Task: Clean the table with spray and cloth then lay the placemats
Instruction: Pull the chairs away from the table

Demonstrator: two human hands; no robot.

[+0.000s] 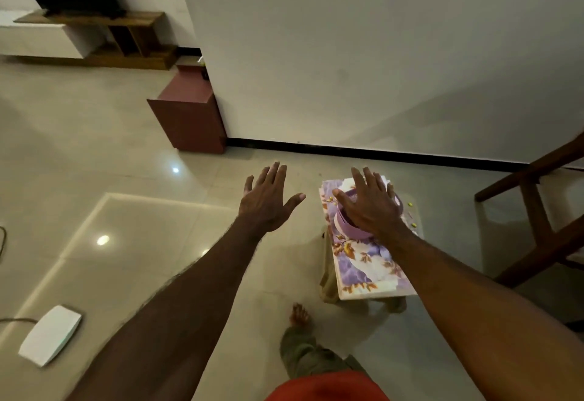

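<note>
A stack of floral placemats (369, 261) lies on a small stool (331, 283) by the wall, a lilac basket (346, 227) sitting on top, probably parked there to keep the table free for wiping. The right hand (369, 208) hovers over the basket with fingers (358, 178) spread and holding nothing; the left hand (268, 201) hangs over the bare floor (126, 148), equally splayed and empty. No spray, cloth or table surface shows. No readable writing appears anywhere.
</note>
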